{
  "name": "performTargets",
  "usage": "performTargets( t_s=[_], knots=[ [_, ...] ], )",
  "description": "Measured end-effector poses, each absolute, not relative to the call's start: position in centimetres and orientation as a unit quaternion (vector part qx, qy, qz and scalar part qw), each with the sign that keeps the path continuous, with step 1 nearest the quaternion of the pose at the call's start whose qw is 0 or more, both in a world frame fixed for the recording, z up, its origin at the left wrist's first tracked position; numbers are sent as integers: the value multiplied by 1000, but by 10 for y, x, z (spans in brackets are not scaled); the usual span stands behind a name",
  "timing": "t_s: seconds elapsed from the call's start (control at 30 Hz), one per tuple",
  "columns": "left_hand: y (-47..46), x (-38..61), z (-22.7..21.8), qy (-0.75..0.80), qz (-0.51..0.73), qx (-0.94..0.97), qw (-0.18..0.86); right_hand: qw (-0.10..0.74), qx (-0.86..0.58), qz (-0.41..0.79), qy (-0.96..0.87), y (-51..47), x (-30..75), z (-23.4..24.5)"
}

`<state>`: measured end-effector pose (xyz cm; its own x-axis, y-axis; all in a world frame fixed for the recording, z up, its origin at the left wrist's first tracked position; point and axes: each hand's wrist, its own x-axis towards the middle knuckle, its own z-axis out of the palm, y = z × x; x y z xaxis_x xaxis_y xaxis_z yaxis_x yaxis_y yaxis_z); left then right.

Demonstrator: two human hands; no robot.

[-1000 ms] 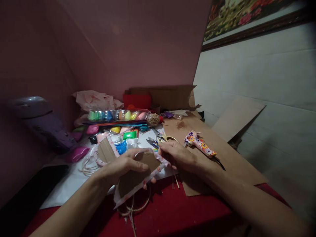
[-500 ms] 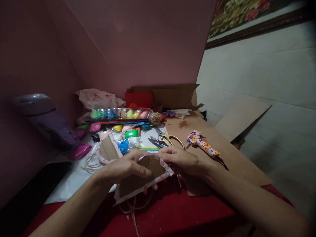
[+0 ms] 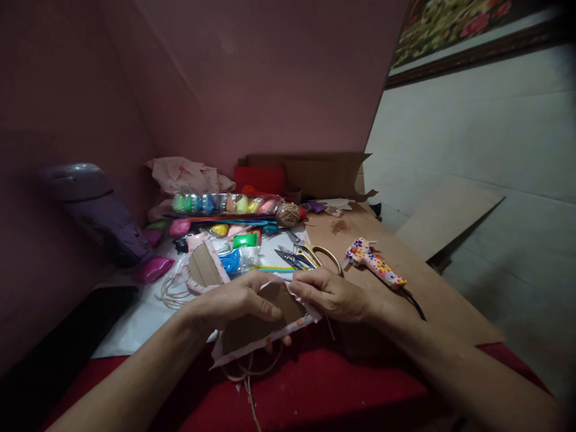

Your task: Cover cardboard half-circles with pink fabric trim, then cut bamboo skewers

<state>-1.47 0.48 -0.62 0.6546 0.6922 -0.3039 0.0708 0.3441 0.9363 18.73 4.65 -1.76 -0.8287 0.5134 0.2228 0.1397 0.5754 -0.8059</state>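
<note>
My left hand [image 3: 234, 303] grips a brown cardboard piece [image 3: 256, 329] edged with pale floral fabric, thumb on top, fingers under it. My right hand [image 3: 333, 295] pinches the fabric strip [image 3: 302, 300] at the piece's right corner. The piece is held just above the red cloth [image 3: 324, 390]. A loop of twine [image 3: 249, 375] lies beneath it. A second fabric-edged cardboard piece [image 3: 201, 269] lies behind my left hand.
Scissors [image 3: 315, 257] and a floral glue gun [image 3: 375, 267] lie on a brown cardboard sheet [image 3: 405, 288] to the right. Coloured clay packets [image 3: 225, 204], a twine ball [image 3: 288, 213] and a cardboard box [image 3: 315, 174] sit at the back. A purple device [image 3: 103, 216] stands left.
Both hands stayed on the cardboard piece. My right fingers shifted down along the fabric at the right corner, and the piece sank slightly lower.
</note>
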Motion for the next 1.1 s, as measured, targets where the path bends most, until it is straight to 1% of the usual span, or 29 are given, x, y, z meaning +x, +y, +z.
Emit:
performTargets(
  t_s=[0.1,0.23,0.37,0.43,0.5,0.57,0.63,0.7,0.73,0.8,1.0,1.1],
  knots=[
    [4,-15,-4,366,218,529,734,242,-180,341,-890,46,187,-18],
    [3,-13,-2,388,222,523,726,245,-166,260,-919,44,188,-20],
    [4,-11,-5,408,232,509,721,213,-197,116,-950,43,187,-26],
    [5,-12,-8,397,236,506,728,199,-218,70,-953,42,186,-28],
    [6,-13,-10,388,237,505,733,213,-231,85,-946,43,185,-29],
    [7,-15,-9,383,237,502,738,256,-250,161,-920,44,185,-29],
    [7,-16,-6,379,243,496,742,296,-284,262,-873,45,185,-27],
    [7,-17,-4,379,250,492,742,305,-298,332,-842,47,185,-25],
    [7,-17,-3,383,252,491,741,298,-293,343,-841,47,185,-24],
    [7,-17,-3,388,251,493,737,282,-277,321,-861,47,184,-24],
    [10,-15,-8,408,246,507,718,251,-277,111,-921,42,182,-32],
    [10,-14,-9,422,244,519,702,231,-287,49,-929,39,182,-33]
  ],
)
